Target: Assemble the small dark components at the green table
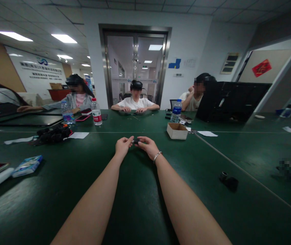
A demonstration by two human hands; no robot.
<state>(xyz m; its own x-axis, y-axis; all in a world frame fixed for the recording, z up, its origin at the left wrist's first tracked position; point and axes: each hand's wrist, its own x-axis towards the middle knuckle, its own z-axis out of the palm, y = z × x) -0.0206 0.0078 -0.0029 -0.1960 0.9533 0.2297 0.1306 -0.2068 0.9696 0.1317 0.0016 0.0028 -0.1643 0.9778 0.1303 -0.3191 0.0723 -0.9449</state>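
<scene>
Both arms stretch forward over the green table, and between the two hands is a small black cylinder-like object (136, 141) with a silvery end toward the left. My left hand (123, 148) pinches that silvery end between thumb and fingertips. Around the black end, the thumb and fingers of my right hand (148, 147) are closed. A silver bracelet (157, 156) circles the right wrist. The object is too small for me to tell its exact kind, and fingertips hide part of it.
An open cardboard box (177, 132) stands beyond my right hand. A dark small item (228, 181) lies nearer on the right. Bottles (96, 114), a black cable bundle (52, 133) and a blue packet (28, 166) are leftward. A monitor (230, 100) and several people surround the table (89, 190).
</scene>
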